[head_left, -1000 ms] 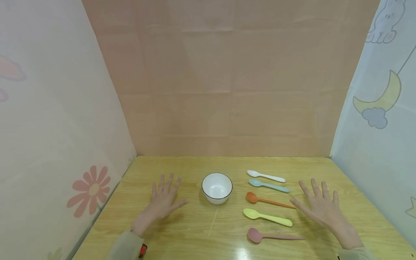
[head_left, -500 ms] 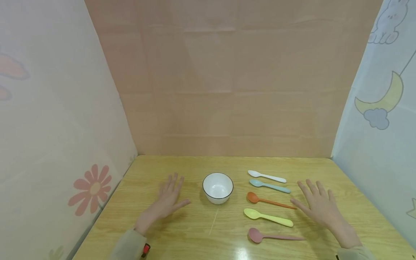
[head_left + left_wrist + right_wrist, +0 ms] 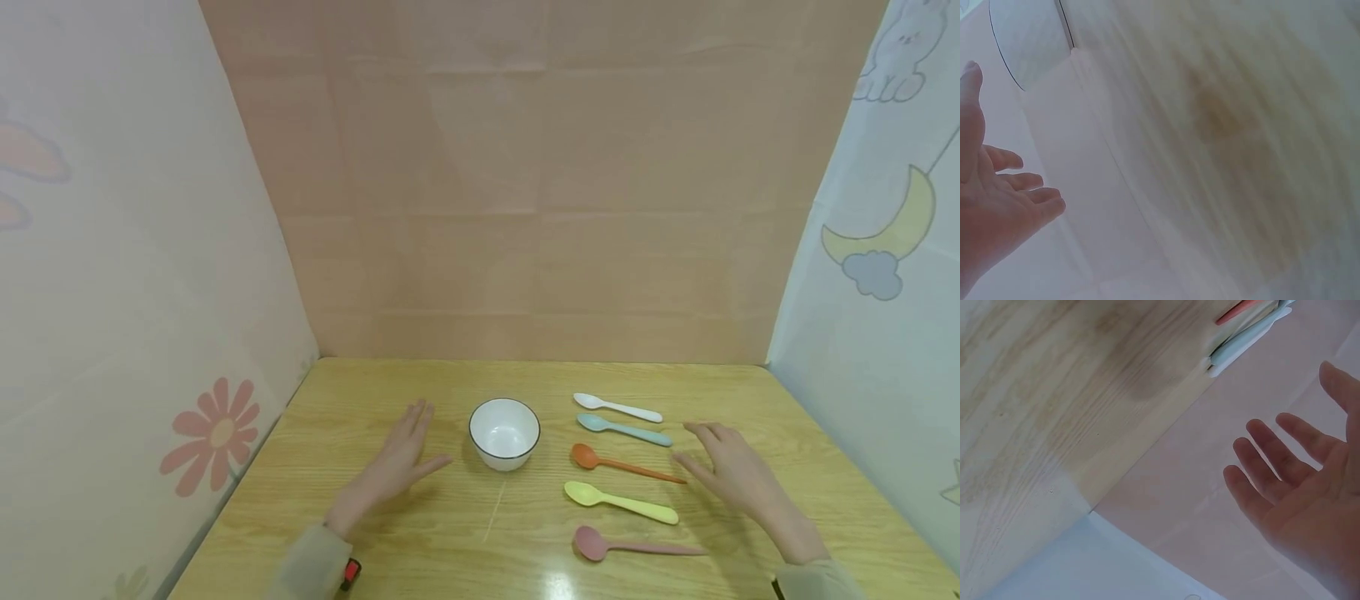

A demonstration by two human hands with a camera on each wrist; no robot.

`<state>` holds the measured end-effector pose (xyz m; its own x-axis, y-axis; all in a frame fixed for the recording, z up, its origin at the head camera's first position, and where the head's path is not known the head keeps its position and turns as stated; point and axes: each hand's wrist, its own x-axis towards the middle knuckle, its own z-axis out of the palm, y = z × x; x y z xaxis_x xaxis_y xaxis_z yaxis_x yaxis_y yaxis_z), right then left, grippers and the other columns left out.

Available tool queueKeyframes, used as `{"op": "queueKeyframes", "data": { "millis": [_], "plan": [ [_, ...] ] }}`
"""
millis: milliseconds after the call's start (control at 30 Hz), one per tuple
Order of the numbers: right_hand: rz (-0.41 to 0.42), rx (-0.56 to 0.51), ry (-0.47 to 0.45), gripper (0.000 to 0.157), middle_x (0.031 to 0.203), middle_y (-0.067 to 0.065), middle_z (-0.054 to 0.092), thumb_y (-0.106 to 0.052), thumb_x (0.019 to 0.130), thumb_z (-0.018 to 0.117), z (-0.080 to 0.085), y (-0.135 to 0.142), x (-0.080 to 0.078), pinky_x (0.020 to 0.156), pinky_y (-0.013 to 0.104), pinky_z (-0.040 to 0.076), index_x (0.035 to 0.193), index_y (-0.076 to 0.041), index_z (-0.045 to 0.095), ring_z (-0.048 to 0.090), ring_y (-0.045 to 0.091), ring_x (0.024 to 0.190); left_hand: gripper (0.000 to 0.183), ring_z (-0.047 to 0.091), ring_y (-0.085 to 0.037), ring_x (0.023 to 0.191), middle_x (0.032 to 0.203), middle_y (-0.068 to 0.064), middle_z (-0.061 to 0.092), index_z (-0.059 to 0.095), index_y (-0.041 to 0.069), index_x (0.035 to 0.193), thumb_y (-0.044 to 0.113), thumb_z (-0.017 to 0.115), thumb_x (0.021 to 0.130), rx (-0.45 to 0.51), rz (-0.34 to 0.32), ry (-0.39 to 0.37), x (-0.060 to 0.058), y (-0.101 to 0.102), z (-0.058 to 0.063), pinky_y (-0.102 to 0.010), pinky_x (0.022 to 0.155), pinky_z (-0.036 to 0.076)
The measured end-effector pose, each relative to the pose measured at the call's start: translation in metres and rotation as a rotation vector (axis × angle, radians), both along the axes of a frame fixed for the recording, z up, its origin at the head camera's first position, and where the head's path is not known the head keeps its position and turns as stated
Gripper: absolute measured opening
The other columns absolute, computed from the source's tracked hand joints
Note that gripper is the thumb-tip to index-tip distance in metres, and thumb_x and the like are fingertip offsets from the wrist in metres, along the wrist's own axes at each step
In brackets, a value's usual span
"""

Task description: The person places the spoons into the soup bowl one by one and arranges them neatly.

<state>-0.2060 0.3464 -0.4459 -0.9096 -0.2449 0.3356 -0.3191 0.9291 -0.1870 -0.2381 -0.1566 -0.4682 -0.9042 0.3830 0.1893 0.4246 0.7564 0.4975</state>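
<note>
Near the middle of the table stands a white bowl [image 3: 504, 435] with a dark rim. My left hand [image 3: 393, 467] is a little to its left, thumb spread toward it, holding nothing; the left wrist view shows its palm and loosely bent fingers. To the bowl's right lie a white spoon [image 3: 618, 408], a light blue spoon [image 3: 624, 429], an orange spoon [image 3: 626, 467], a yellow spoon [image 3: 621, 502] and a pink spoon [image 3: 637, 547]. Close to the handle ends of the blue and orange spoons is my right hand [image 3: 738, 475], its fingers extended and touching nothing.
The wooden table [image 3: 420, 550] meets a plain tan backdrop [image 3: 525, 250] at its far edge. A patterned left wall [image 3: 165, 292] and a patterned right wall [image 3: 855, 333] enclose the sides.
My left hand has shifted right toward the bowl and turned, its fingers drawing closer together. My right hand has also turned, and its fingers have come together near the spoon handles.
</note>
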Motion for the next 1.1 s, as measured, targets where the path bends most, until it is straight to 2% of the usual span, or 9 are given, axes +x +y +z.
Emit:
{"op": "queueKeyframes", "data": {
  "millis": [300, 600, 1100],
  "plan": [
    [0.020, -0.051, -0.034, 0.054, 0.119, 0.031, 0.062, -0.030, 0.093, 0.070, 0.000, -0.001, -0.005, 0.084, 0.065, 0.050, 0.129, 0.007, 0.056, 0.059, 0.052, 0.106, 0.093, 0.017, -0.044, 0.152, 0.163, -0.027, 0.017, 0.019, -0.004, 0.156, 0.047, 0.065, 0.093, 0.022, -0.015, 0.007, -0.004, 0.014, 0.001, -0.060, 0.121, 0.023],
    [0.060, -0.093, -0.034, 0.052, 0.122, 0.031, 0.061, -0.026, 0.094, 0.068, 0.000, -0.002, -0.014, 0.087, 0.065, 0.050, 0.129, 0.010, 0.055, 0.059, 0.052, 0.109, 0.093, 0.017, -0.037, 0.154, 0.165, -0.020, 0.015, 0.018, -0.001, 0.157, 0.052, 0.062, 0.094, 0.001, -0.027, -0.027, -0.008, 0.023, 0.003, -0.054, 0.124, 0.021],
    [0.086, -0.136, -0.100, 0.054, 0.125, 0.031, 0.061, -0.028, 0.095, 0.067, 0.006, -0.003, -0.027, 0.089, 0.064, 0.049, 0.131, 0.009, 0.055, 0.058, 0.051, 0.112, 0.093, 0.022, -0.039, 0.152, 0.164, -0.020, 0.022, 0.025, -0.003, 0.155, 0.055, 0.062, 0.092, -0.040, -0.083, -0.019, -0.013, 0.036, 0.006, -0.054, 0.123, 0.024]
  ]
}}
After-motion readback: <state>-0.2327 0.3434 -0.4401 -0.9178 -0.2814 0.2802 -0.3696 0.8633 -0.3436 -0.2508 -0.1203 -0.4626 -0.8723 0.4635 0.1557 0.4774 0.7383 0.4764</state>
